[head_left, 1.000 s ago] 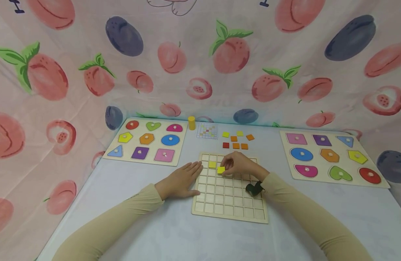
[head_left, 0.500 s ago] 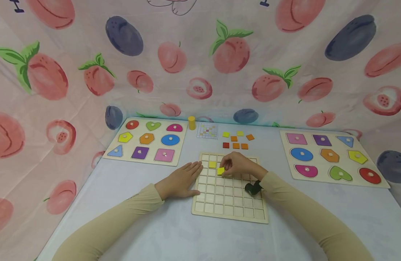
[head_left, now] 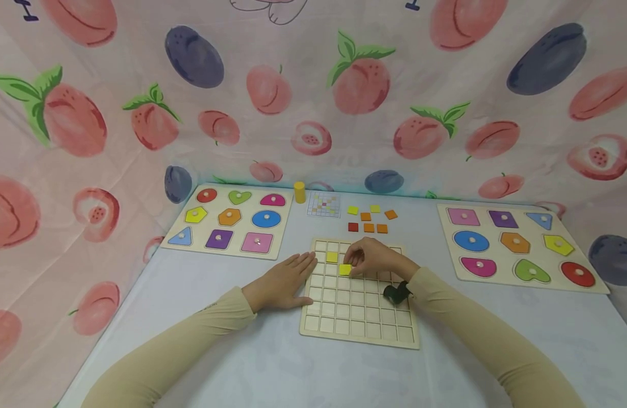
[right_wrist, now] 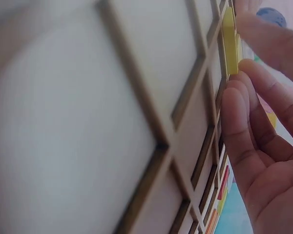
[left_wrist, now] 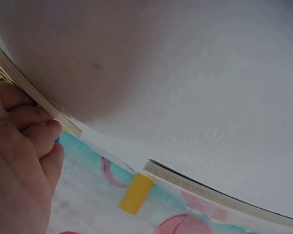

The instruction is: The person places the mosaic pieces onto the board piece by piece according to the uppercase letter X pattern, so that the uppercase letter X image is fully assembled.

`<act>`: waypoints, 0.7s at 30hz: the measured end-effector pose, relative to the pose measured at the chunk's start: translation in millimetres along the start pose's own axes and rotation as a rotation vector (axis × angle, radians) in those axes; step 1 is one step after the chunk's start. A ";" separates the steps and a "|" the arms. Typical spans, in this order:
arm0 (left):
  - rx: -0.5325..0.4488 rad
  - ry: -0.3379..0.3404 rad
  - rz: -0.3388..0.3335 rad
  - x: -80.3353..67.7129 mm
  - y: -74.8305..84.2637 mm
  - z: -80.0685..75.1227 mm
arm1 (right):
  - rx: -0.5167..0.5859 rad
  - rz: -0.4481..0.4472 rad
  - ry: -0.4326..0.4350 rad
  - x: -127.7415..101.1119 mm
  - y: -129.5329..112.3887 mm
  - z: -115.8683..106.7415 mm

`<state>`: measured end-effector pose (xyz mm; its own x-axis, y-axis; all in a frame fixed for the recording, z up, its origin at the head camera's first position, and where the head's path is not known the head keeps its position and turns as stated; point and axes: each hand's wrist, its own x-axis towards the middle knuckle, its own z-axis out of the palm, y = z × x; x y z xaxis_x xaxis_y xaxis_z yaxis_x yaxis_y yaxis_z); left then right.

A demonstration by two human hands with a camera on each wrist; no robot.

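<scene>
A pale wooden grid board (head_left: 343,313) lies in the middle of the table. Spread along its left edge, my left hand (head_left: 282,283) rests with straight fingers. My right hand (head_left: 372,256) reaches over the upper part of the board, thumb and fingertips on a yellow square tile (head_left: 345,270). In the right wrist view this tile (right_wrist: 229,44) shows its edge between thumb and finger, right at the grid ridges. Up and to the left of it, another yellow tile (head_left: 331,257) sits in a cell. The right hand covers several cells.
Behind the board lie loose tiles: yellow (head_left: 353,210), orange (head_left: 369,228) and red (head_left: 353,227). A pattern card (head_left: 323,205) and a yellow cylinder (head_left: 300,192) are at the back. Shape puzzle boards flank it, left (head_left: 242,231) and right (head_left: 535,221).
The yellow tile in my right hand has come slightly toward me and now lies flatter over its cell. My left hand has stayed in place.
</scene>
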<state>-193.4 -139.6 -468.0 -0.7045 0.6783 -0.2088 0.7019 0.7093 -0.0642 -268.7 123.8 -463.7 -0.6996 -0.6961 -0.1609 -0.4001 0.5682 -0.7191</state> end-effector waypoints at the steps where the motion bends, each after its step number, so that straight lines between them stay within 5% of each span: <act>1: -0.001 -0.001 0.001 0.2 0.0 0.1 | -0.001 0.004 -0.001 -0.1 0.5 -0.1; 21: -0.012 -0.013 -0.007 -0.9 1.6 -3.2 | -0.018 -0.015 0.004 -0.9 -4.1 -0.2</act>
<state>-192.0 -138.4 -464.7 -0.7080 0.6707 -0.2211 0.6955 0.7164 -0.0541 -266.6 122.2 -460.4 -0.6955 -0.7032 -0.1474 -0.4215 0.5655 -0.7089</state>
